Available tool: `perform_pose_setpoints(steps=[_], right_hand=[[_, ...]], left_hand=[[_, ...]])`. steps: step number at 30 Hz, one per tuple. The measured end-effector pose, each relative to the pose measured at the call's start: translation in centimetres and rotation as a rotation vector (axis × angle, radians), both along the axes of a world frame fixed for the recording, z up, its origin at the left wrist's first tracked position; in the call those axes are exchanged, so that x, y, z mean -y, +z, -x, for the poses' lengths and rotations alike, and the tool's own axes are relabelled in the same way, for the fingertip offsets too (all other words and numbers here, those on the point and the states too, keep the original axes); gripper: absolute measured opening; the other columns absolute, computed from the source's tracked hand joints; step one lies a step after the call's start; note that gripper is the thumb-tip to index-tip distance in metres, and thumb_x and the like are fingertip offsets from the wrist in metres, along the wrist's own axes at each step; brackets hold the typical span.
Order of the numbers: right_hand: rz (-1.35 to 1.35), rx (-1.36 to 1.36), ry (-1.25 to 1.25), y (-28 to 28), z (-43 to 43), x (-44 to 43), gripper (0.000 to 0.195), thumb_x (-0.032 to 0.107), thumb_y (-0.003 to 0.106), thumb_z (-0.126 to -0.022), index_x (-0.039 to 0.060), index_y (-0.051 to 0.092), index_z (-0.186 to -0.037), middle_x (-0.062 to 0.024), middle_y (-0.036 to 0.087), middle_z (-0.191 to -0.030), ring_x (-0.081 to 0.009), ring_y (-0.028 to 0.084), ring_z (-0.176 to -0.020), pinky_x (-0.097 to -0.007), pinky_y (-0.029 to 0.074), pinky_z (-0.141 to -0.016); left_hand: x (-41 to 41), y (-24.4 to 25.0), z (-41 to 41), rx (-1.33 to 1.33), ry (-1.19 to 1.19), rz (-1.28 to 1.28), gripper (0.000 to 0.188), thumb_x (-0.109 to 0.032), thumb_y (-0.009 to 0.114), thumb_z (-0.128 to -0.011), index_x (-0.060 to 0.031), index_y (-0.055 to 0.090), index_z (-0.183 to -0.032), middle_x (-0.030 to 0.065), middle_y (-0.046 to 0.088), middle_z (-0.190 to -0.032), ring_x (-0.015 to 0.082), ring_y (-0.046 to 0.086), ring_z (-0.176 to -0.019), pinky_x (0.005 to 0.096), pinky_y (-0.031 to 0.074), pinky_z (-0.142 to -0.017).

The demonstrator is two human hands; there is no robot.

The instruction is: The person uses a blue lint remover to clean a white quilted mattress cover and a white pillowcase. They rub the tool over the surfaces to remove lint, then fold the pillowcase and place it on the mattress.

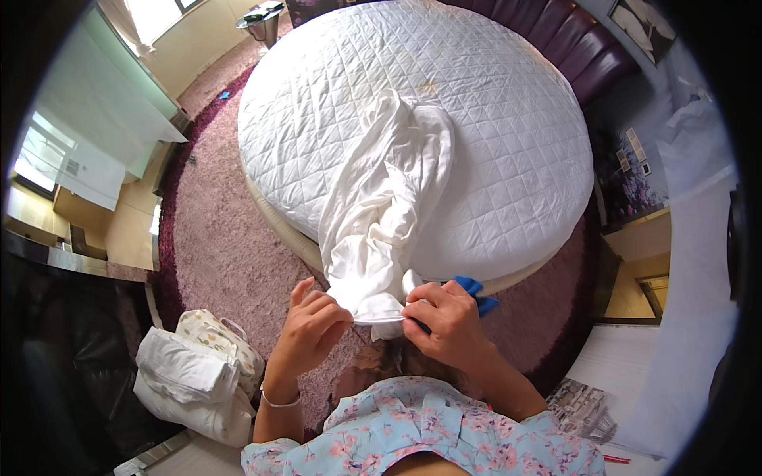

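A bunched white cloth (381,220), likely a bed sheet, trails from my hands up across a round mattress (506,149) with a quilted white cover. Its near edge is stretched between my two hands just off the mattress's front side. My left hand (318,324) pinches that edge between thumb and fingers, index finger raised. On the other side, my right hand (443,315) grips the same edge. A blue thing (476,294), perhaps a cloth or glove, shows behind my right hand; whether I hold it cannot be told.
On the left, folded white bedding (187,369) and a patterned fabric bundle (223,333) are stacked. A purple carpet (220,226) surrounds the bed. A purple padded headboard (553,35) curves along the far side, and a small side table (260,21) stands at the back left.
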State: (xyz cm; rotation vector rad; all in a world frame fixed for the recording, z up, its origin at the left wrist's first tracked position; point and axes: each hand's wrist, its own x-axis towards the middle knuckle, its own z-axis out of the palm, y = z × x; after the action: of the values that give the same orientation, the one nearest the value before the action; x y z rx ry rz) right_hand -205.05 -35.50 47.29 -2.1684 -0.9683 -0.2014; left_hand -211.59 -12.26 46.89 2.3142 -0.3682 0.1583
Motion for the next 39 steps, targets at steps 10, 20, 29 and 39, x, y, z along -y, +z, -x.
perform_pose_setpoints(steps=[10,20,29,39], right_hand=[[-0.009,-0.121,0.137,-1.6,1.5,3.5,0.013,0.011,0.069,-0.068,0.0051,0.066,-0.079,-0.0059,0.066,-0.072,-0.0233,0.061,-0.062,-0.0342,0.046,-0.068],[-0.043,-0.337,0.227,-3.3,2.7,15.4,0.024,0.021,0.074,-0.072,0.0117,0.069,-0.094,-0.0044,0.067,-0.078,-0.0218,0.057,-0.067,-0.0331,0.045,-0.069],[0.032,-0.334,0.254,-2.1,1.8,26.6,0.021,0.029,0.071,-0.075,0.0098,0.064,-0.080,-0.0069,0.061,-0.070,-0.0251,0.057,-0.065,-0.0347,0.043,-0.069],[-0.224,-0.392,0.036,-1.9,-0.5,33.2,0.031,0.024,0.068,-0.077,0.0120,0.064,-0.105,-0.0077,0.063,-0.094,-0.0280,0.062,-0.084,-0.0391,0.048,-0.075]], left_hand=[[8.9,-3.1,1.1,-0.040,-0.071,0.026,0.037,-0.007,0.064,-0.075,-0.0089,0.056,-0.110,0.0064,0.061,-0.097,0.0226,0.058,-0.098,0.0484,0.029,-0.103],[19.5,-0.3,1.4,0.084,0.171,0.058,0.019,0.002,0.060,-0.070,-0.0091,0.063,-0.085,0.0039,0.060,-0.076,0.0225,0.059,-0.080,0.0446,0.035,-0.099],[30.4,3.2,0.0,0.210,0.133,0.046,0.020,0.003,0.062,-0.067,-0.0081,0.065,-0.083,0.0019,0.062,-0.077,0.0194,0.060,-0.081,0.0420,0.034,-0.100],[34.8,5.3,-3.9,0.294,0.161,0.157,0.024,0.008,0.061,-0.064,-0.0048,0.065,-0.083,0.0038,0.062,-0.076,0.0193,0.060,-0.075,0.0406,0.037,-0.098]])
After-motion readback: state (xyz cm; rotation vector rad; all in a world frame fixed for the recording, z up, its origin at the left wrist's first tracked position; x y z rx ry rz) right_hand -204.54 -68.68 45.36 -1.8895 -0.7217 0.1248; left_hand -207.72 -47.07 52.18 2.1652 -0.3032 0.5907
